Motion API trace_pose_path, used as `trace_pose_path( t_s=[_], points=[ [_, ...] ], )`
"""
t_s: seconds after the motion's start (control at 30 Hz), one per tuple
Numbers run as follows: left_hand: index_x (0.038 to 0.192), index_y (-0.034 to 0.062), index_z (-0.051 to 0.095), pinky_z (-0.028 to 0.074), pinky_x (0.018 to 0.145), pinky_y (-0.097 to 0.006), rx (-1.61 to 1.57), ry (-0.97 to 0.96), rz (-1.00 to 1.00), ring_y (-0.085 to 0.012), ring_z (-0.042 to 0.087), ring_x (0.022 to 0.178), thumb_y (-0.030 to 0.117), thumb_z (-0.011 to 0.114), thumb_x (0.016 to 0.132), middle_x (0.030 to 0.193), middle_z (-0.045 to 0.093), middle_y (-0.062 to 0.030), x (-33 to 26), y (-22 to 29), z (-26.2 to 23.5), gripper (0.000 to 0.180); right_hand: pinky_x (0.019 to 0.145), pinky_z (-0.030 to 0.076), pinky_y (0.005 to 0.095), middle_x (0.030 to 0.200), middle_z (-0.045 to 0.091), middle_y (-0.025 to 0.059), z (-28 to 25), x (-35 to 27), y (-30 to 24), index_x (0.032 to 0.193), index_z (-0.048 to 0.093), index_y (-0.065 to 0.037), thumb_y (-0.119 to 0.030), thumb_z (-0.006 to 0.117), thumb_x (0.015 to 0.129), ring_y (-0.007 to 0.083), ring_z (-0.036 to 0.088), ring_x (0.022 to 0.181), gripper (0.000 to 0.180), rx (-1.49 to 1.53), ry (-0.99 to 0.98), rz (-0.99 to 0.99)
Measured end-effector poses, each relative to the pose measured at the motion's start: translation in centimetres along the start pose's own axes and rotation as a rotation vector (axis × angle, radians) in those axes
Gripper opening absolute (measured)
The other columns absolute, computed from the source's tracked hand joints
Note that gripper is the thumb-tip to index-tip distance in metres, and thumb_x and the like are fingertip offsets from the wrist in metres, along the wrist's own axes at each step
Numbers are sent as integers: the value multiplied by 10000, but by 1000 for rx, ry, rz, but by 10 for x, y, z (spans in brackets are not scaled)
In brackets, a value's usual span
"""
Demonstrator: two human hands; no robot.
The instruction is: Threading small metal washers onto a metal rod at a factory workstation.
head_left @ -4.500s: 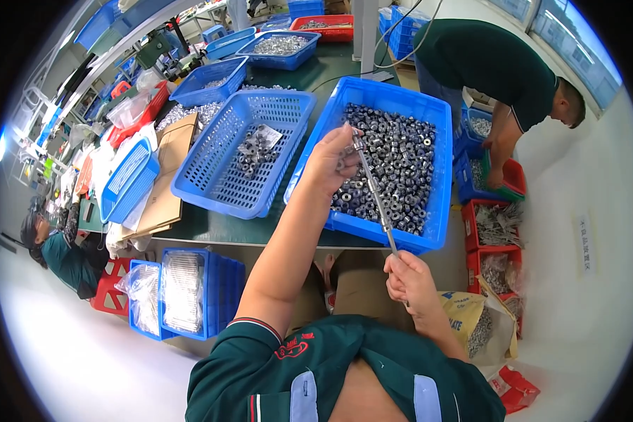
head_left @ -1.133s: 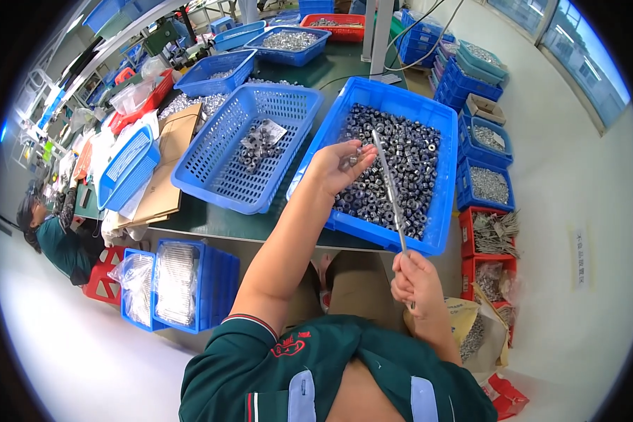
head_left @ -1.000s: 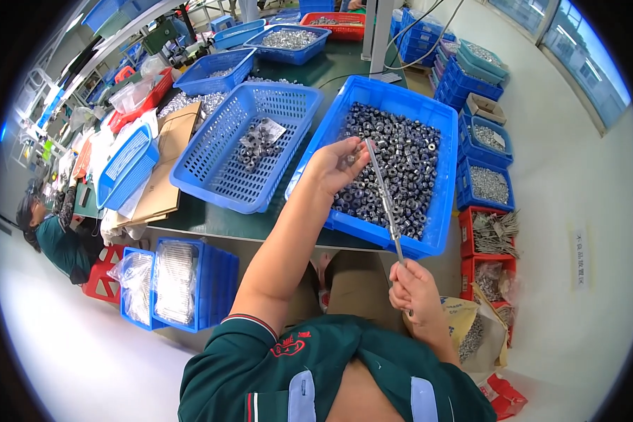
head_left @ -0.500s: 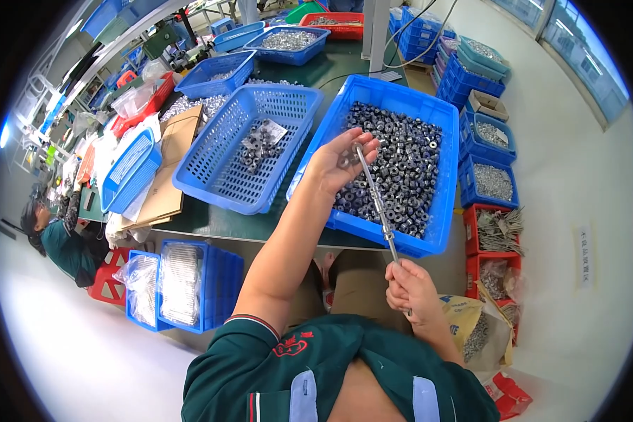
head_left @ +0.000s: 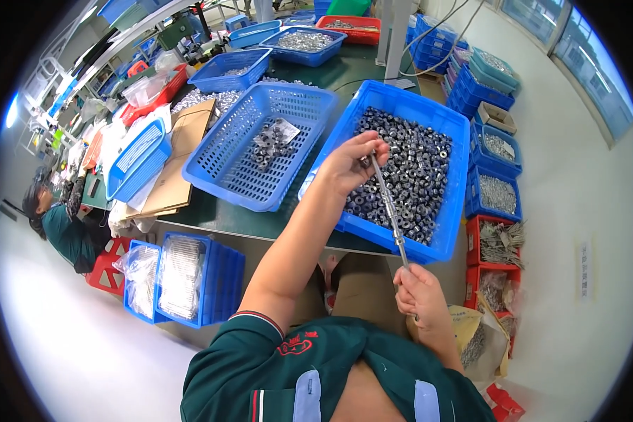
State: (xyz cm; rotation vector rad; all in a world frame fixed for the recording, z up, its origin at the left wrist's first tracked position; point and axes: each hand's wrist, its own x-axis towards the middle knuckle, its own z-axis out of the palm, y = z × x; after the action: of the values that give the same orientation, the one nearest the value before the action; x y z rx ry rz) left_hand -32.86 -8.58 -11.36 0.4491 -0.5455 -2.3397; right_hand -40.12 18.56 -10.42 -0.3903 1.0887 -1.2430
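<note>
My right hand [head_left: 422, 294] is closed round the lower end of a thin steel rod [head_left: 382, 184], which slants up and left over the blue bin [head_left: 454, 211]. Several shiny collar-like pieces sit along the rod's middle. At its upper end, my left hand [head_left: 357, 160] has its fingers curled in. Small dark metal rings [head_left: 365, 162] show partly between those fingers and the palm, right beside the rod's tip. Beneath, the bin holds a thick layer of similar dark metal rings [head_left: 406, 158].
Left of the bin, a perforated blue basket [head_left: 221, 179] holds a few rings and a small bag. Cardboard [head_left: 179, 165] and a smaller blue basket [head_left: 139, 163] lie farther left. Stacked bins [head_left: 496, 190] line the right wall. Blue crates [head_left: 205, 281] stand below the table's left side.
My left hand's fingers have curled in from a more open, cupped palm, near the rod's tip. The right hand keeps its hold on the rod. The whole view has shifted slightly.
</note>
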Motion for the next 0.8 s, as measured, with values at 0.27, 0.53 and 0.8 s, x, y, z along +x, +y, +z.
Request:
trace_pose_path(
  t_s=[0.27, 0.53, 0.8],
  points=[
    [1076, -5, 502, 527, 834, -403, 32, -142, -106, -274, 609, 955, 4, 534, 854, 989, 602, -159, -1, -7, 1, 224, 346, 214, 204, 478, 306, -43, 1, 27, -1, 830, 480, -49, -241, 439, 951, 41, 255, 340, 230, 75, -28, -84],
    [1065, -50, 482, 511, 842, -466, -92, -59, -207, -323, 584, 969, 145, 484, 917, 1007, 569, -198, -2, -7, 7, 245, 335, 205, 201, 471, 295, -57, 9, 44, -13, 825, 483, -51, -225, 430, 953, 35, 243, 335, 223, 132, -59, -122],
    [1152, -69, 406, 485, 889, -501, -228, 165, 77, -382, 533, 1056, -59, 453, 855, 1122, 500, -256, 12, -1, -9, 301, 358, 208, 198, 481, 300, -47, 5, 11, 0, 826, 477, -44, -213, 452, 939, 38, 248, 358, 205, 30, -20, -39]
  ],
)
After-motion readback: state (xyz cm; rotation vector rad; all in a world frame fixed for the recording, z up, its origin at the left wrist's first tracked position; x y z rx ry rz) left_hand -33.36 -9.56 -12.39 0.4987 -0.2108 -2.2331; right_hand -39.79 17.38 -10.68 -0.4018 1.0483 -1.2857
